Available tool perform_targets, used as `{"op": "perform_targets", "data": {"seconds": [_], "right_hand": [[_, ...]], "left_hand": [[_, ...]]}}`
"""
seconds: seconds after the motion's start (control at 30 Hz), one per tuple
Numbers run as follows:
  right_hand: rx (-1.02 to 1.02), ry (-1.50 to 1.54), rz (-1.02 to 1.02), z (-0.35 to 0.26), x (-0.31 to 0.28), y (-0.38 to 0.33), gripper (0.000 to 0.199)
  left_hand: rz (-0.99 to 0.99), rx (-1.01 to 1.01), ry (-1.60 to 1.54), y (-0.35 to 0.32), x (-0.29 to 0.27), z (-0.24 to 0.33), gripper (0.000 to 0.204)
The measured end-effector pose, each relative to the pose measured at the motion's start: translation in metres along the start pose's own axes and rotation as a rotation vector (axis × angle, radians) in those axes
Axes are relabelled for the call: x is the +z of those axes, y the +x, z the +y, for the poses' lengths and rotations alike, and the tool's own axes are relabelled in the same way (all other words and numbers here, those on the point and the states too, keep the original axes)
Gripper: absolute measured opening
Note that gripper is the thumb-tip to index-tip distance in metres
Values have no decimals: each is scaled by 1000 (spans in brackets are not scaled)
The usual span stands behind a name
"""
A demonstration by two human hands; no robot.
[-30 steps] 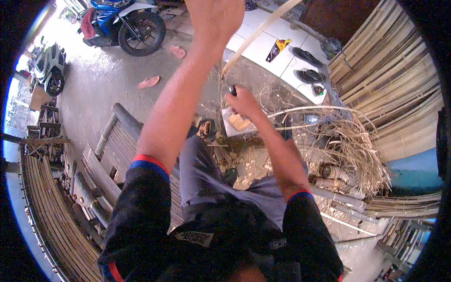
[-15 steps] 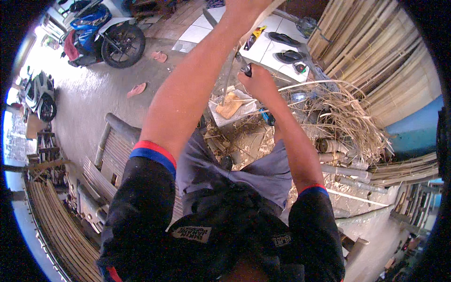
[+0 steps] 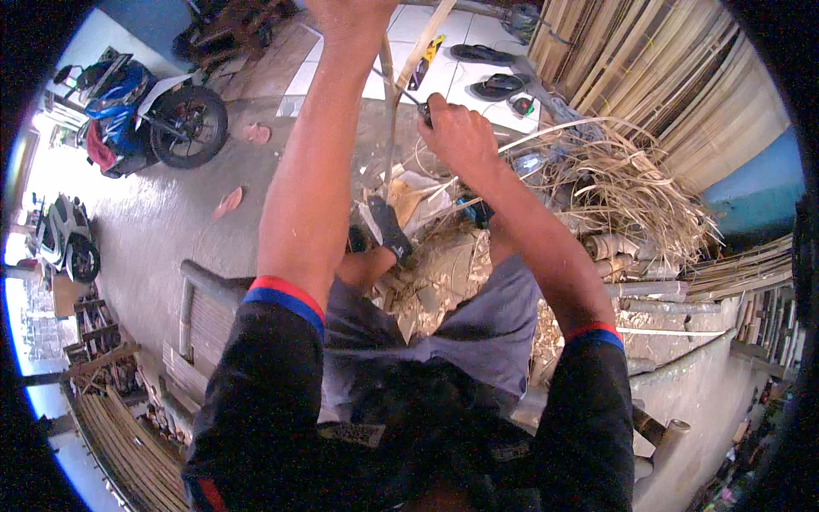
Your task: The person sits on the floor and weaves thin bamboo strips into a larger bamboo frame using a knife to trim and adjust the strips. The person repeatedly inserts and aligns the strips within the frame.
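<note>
My right hand (image 3: 465, 141) is closed around the dark handle of a knife (image 3: 424, 111). Its thin blade points up and left, crossing a bamboo strip (image 3: 388, 136) that hangs between my forearms. Only the back of my left hand (image 3: 354, 19) shows at the top edge; its fingers are out of the picture. A second, pale strip (image 3: 425, 41) slants up to the top edge beside that hand. Below the hanging strip, a brown pad (image 3: 409, 200) lies on a light block, next to my foot in dark footwear (image 3: 390, 232).
Bamboo shavings (image 3: 435, 286) cover the floor between my legs. A tangle of thin strips (image 3: 631, 192) lies right, below upright bamboo slats (image 3: 648, 60). White tiles ahead hold black sandals (image 3: 499, 85) and a yellow-black tool (image 3: 425, 64). Motorcycles (image 3: 153, 119) stand left, beyond a bamboo bench (image 3: 192, 307).
The view has shifted, and my left forearm is now more upright and farther left. My right hand and the knife have moved slightly left. My foot has come into sight beside the block.
</note>
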State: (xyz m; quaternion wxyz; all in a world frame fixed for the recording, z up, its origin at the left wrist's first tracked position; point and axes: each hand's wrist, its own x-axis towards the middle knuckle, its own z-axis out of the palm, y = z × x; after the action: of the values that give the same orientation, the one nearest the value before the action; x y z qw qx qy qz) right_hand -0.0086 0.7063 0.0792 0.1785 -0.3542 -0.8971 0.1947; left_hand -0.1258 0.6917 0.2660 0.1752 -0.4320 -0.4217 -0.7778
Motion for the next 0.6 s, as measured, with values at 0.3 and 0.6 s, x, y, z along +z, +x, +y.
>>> {"op": "perform_targets", "data": {"seconds": [0.3,0.6], "right_hand": [[57,275,-112,28,54,32,39],[108,486,-3,73,271,-47,31]], "left_hand": [[-26,-28,-178,6,-8,-26,40],[6,95,-188,16,-71,-20,28]]}}
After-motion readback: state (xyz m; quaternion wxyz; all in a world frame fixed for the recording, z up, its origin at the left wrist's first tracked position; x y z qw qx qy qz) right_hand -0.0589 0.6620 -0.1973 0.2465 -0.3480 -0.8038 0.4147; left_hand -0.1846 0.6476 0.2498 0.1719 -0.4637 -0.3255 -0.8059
